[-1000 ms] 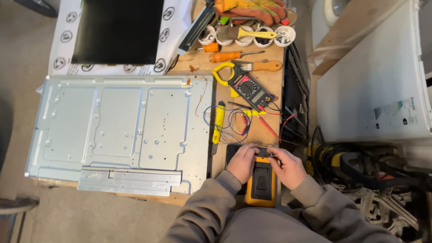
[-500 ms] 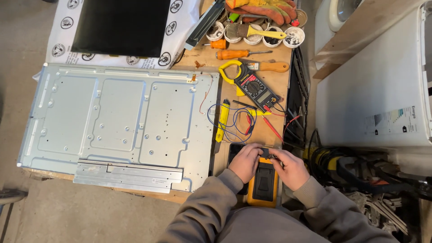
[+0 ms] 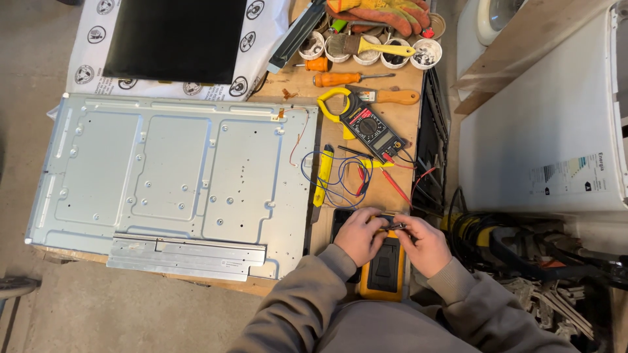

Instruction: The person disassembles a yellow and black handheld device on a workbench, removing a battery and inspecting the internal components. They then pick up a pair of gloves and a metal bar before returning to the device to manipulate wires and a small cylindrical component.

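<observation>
A yellow and black handheld meter lies at the near edge of the wooden bench. My left hand rests on its upper left part, fingers curled over the top. My right hand is at its upper right, and its fingertips pinch a small dark plug or probe end between the two hands. Blue, red and black leads trail from the meter area toward a yellow probe.
A large grey metal panel back covers the bench's left. A clamp meter, two orange-handled screwdrivers, small white cups, a brush and gloves sit at the far end. A white appliance and tangled cables stand right.
The view has shifted slightly, so the bench sits lower in frame. Both hands stay on the yellow meter's top, the fingers working at the small plug between them.
</observation>
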